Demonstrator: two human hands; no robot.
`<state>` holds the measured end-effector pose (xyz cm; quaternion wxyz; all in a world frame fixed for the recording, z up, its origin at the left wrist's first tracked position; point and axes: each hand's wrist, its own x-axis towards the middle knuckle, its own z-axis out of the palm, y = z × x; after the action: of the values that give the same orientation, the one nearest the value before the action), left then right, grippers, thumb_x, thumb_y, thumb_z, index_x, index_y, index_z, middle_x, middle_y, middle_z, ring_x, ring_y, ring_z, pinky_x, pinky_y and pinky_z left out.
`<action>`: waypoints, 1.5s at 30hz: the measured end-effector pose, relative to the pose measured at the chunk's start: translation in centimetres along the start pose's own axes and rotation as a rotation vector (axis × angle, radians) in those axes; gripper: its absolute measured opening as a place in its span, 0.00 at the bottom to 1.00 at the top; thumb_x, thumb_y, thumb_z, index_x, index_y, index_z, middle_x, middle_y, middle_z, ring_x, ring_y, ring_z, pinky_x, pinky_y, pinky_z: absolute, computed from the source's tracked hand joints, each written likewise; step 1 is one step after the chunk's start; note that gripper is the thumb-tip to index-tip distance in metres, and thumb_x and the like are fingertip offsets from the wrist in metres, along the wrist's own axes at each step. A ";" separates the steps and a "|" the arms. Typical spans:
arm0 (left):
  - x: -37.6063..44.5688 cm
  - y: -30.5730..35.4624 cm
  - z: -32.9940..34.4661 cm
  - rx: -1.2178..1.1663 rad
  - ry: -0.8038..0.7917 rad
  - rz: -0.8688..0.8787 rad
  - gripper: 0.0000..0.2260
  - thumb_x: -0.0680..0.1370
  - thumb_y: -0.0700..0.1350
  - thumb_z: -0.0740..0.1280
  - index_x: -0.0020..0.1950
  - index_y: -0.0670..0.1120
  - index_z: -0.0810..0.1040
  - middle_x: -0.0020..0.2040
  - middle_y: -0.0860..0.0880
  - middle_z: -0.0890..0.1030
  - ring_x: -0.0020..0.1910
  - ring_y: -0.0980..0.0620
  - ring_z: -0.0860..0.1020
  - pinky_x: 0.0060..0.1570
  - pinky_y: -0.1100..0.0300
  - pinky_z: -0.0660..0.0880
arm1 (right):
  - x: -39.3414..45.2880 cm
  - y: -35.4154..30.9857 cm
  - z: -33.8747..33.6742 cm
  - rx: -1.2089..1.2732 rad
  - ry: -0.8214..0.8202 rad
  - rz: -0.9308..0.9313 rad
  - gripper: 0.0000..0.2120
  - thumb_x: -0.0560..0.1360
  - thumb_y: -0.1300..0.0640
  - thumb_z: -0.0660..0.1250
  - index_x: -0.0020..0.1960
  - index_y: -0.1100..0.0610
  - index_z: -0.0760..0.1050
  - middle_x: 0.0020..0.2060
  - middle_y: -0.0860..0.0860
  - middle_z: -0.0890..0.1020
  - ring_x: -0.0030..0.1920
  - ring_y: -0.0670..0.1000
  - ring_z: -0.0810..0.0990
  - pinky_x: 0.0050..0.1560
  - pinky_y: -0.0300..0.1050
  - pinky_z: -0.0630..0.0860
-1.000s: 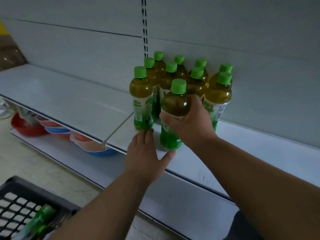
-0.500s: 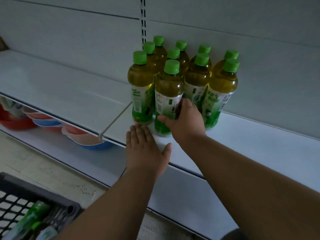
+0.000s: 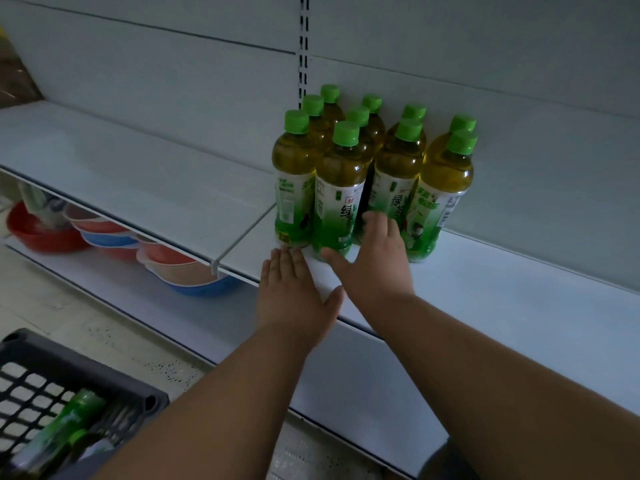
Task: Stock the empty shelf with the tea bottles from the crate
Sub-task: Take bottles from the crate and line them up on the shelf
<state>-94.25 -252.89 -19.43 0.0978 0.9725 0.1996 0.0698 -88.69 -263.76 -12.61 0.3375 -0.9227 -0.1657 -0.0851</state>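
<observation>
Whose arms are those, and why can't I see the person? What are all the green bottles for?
The camera sits on the person's head and looks down, so you only see their two arms, like looking at your own. The left hand lies flat on the white shelf. The right hand is open right by the tea bottles and holds nothing. The bottles stand in a tidy group on the shelf, ten green caps showing. Down in the corner is a dark crate with at least one more bottle waiting. On the shelf below sit colourful plastic bowls.
</observation>
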 end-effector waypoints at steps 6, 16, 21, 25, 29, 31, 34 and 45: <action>-6.5 -5.3 -4.0 -0.090 0.160 0.011 0.42 0.78 0.66 0.58 0.81 0.38 0.54 0.80 0.39 0.59 0.79 0.43 0.56 0.78 0.49 0.50 | -4.8 -4.0 -0.8 -0.153 -0.140 -0.371 0.34 0.73 0.44 0.72 0.72 0.56 0.65 0.66 0.55 0.72 0.67 0.57 0.69 0.67 0.52 0.67; -24.0 -21.3 -10.9 0.029 0.190 -0.522 0.44 0.77 0.71 0.54 0.82 0.42 0.49 0.82 0.42 0.55 0.80 0.45 0.52 0.78 0.51 0.48 | -14.3 -20.5 5.2 -0.066 -0.439 -0.949 0.33 0.71 0.44 0.75 0.69 0.57 0.70 0.64 0.55 0.74 0.64 0.56 0.73 0.64 0.52 0.71; -28.1 -25.5 -9.3 0.077 0.192 -0.755 0.48 0.73 0.75 0.42 0.81 0.42 0.40 0.82 0.42 0.46 0.81 0.45 0.44 0.75 0.52 0.37 | -17.9 -24.7 12.5 0.018 -0.615 -1.072 0.32 0.70 0.47 0.76 0.69 0.55 0.69 0.63 0.52 0.74 0.63 0.54 0.73 0.63 0.48 0.70; -31.0 -28.6 -4.1 0.121 0.002 -0.891 0.50 0.71 0.77 0.37 0.77 0.39 0.29 0.78 0.36 0.31 0.78 0.40 0.31 0.76 0.47 0.34 | -18.6 -24.3 19.6 -0.001 -0.744 -1.066 0.34 0.71 0.45 0.75 0.72 0.53 0.67 0.66 0.51 0.72 0.65 0.52 0.71 0.64 0.47 0.69; -31.1 -30.1 1.2 0.012 -0.042 -1.012 0.49 0.67 0.78 0.30 0.71 0.41 0.22 0.77 0.37 0.29 0.77 0.41 0.29 0.73 0.48 0.31 | -18.5 -23.5 26.9 -0.086 -0.921 -1.043 0.32 0.71 0.45 0.75 0.70 0.52 0.67 0.63 0.50 0.72 0.61 0.51 0.72 0.60 0.48 0.72; -30.4 -30.6 3.4 -0.027 -0.064 -1.055 0.50 0.66 0.77 0.27 0.73 0.40 0.24 0.77 0.37 0.29 0.77 0.41 0.29 0.74 0.49 0.32 | -18.9 -22.8 30.1 -0.144 -1.004 -1.037 0.32 0.71 0.44 0.74 0.69 0.51 0.66 0.62 0.50 0.72 0.60 0.51 0.73 0.58 0.48 0.73; -30.1 -30.8 5.9 -0.076 -0.110 -1.096 0.51 0.67 0.76 0.26 0.78 0.39 0.30 0.78 0.37 0.31 0.78 0.42 0.30 0.74 0.48 0.32 | -19.7 -21.3 34.1 -0.269 -1.157 -1.040 0.33 0.71 0.42 0.74 0.70 0.51 0.66 0.64 0.51 0.72 0.62 0.52 0.73 0.60 0.50 0.74; -30.1 -31.7 7.0 -0.090 -0.038 -1.057 0.48 0.75 0.74 0.42 0.80 0.38 0.40 0.81 0.36 0.42 0.80 0.41 0.40 0.77 0.46 0.39 | -23.2 -18.9 46.5 -0.465 -1.355 -0.476 0.24 0.70 0.41 0.75 0.52 0.54 0.68 0.46 0.52 0.76 0.45 0.53 0.77 0.40 0.49 0.77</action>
<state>-132.27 -237.54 -36.01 0.1646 0.7350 0.6578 0.0019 -115.08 -225.67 -42.84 -0.0693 -0.7599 -0.5095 0.3977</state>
